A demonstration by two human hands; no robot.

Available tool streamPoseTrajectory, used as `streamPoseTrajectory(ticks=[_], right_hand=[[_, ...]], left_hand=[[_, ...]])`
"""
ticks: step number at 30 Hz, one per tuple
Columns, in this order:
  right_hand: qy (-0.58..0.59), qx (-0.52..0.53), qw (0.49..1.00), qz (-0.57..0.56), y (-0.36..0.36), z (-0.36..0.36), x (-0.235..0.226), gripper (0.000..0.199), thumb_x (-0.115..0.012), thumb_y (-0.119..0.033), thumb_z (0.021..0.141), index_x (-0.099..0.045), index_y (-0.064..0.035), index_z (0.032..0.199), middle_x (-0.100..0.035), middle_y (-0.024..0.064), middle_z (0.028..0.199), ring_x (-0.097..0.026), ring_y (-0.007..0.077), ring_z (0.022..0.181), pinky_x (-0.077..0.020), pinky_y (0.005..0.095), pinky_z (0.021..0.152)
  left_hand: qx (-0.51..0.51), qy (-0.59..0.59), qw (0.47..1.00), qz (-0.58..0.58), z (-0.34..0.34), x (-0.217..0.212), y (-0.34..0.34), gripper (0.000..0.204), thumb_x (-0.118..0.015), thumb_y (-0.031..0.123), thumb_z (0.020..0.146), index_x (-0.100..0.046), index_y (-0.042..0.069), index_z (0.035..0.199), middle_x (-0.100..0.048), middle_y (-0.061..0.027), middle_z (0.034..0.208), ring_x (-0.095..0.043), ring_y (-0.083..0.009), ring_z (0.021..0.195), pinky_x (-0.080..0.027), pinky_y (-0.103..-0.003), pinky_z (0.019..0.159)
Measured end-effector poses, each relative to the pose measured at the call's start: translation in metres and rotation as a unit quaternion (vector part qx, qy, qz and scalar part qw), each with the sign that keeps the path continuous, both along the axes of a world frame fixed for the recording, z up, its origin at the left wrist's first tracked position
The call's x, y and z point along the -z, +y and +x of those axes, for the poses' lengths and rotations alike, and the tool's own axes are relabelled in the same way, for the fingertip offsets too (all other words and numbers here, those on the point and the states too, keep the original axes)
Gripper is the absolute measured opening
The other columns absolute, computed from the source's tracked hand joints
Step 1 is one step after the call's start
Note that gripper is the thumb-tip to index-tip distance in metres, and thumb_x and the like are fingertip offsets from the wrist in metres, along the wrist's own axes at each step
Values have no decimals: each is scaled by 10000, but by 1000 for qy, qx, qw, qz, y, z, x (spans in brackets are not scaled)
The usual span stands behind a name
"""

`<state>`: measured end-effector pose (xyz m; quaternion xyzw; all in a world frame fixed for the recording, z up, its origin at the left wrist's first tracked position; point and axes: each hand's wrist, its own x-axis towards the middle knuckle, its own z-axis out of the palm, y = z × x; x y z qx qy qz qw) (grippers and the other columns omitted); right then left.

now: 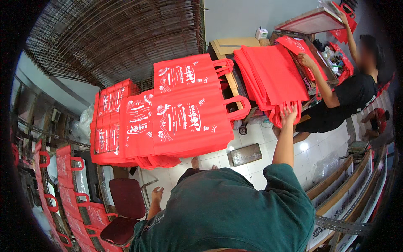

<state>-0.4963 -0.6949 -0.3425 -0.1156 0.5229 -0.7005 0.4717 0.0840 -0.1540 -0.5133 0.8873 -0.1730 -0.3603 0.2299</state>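
right hand: our right hand (289,112) is spread flat on the stack of plain red fabric bags (273,77) on the table.
left hand: our left hand (157,195) hangs loose, holding nothing.
progress: printed red bags (187,111) already piled; plain stack remains.
hidden: table mostly covered; co-worker's hand (305,60) on the stack's far side.

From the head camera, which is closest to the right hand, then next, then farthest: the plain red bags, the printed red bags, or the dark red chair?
1. Plain red bags, touching the right hand.
2. Printed red bags, to its left.
3. Dark red chair, far lower left.
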Motion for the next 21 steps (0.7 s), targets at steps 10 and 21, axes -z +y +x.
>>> streamPoseTrajectory(ticks=[10,21], right_hand=[[-363,-93,920,-115,-44,33,-4,1036,-565,-660,720,-42,-111,1426,-245,189,1440,-318,405,1280,-266,614,1001],[52,-30,995,78,-183,-58,16,318,-596,-306,798,-522,-58,983,-566,64,868,-556,215,811,-473,342,702]], left_hand=[[-78,-82,992,47,35,-23,126,546,-701,361,724,-587,-17,1101,-648,-169,956,-643,-236,825,-472,-360,758],[-161,-113,979,59,-46,-37,139,569,-663,449,734,-586,48,1130,-659,-184,881,-633,-315,868,-485,-381,790]])
